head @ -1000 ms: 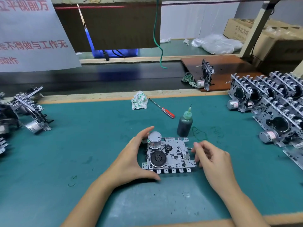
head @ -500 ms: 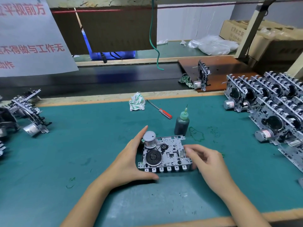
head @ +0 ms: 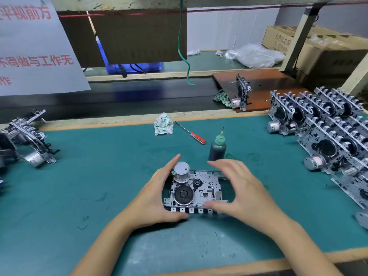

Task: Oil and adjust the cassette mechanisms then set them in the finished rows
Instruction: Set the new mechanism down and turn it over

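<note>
Cassette mechanism (head: 196,191) lies flat on the green surface (head: 99,176), near its front edge. Left hand (head: 153,198) grips its 9 o'clock edge; right hand (head: 245,192) cups its 3 o'clock edge, fingers curled. Oil bottle (head: 217,147) stands just beyond at 12 o'clock; finished rows (head: 328,132) at 2 o'clock.

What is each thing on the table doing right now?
Cassette mechanism: flat on the mat, held at both ends.
Left hand: grips its left end.
Right hand: grips its right end.
Oil bottle: upright, untouched.
Screwdriver: lying flat, untouched.
Rag: crumpled.
Finished rows: mechanisms standing on edge, right side.
Left pile: mechanisms jumbled.
</note>
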Demonstrator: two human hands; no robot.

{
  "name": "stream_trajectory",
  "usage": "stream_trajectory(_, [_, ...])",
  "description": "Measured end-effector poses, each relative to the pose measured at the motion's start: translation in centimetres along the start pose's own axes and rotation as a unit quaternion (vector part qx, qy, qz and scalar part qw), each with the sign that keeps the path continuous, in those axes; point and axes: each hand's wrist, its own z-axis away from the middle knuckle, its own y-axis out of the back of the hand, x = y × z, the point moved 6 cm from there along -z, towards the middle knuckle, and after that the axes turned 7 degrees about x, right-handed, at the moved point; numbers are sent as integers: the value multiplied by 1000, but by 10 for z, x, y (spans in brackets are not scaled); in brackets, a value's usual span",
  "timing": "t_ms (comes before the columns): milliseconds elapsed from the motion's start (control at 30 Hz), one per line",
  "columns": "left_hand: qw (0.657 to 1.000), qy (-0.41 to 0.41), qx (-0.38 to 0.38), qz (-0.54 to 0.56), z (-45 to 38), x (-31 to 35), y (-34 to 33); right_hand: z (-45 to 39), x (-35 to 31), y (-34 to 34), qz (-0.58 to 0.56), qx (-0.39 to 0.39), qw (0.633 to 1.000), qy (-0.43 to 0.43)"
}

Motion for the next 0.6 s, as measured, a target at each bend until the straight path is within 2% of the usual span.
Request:
stream_trajectory(67, [1000,-7,3,0,0,0,-1,-7,-8,-11,93,-98,990,46])
stream_trajectory(167, [1000,-19,6,-3,1,0,-1,-13,-11,-25,149,-167,973,52])
stream_trajectory(333, [1000,-23,13,6,2,4,-1,-26,-20,-24,226,-157,957,89])
stream_trajectory(400, [999,-13,10,49,1,3,1,-31,-21,-18,229,-146,957,101])
stream_trajectory(467, [983,45,13,178,-5,4,4,-35,-16,-9,135,-156,977,49])
stream_trajectory(500, [955,94,13,282,-9,4,5,-36,-12,-7,15,-174,985,-5])
stream_trajectory(533, [914,133,-12,383,-10,4,2,-34,-13,-7,-138,-197,970,-49])
stream_trajectory(600, [830,157,-90,527,-9,13,-8,-31,-27,-12,-414,-237,876,-65])
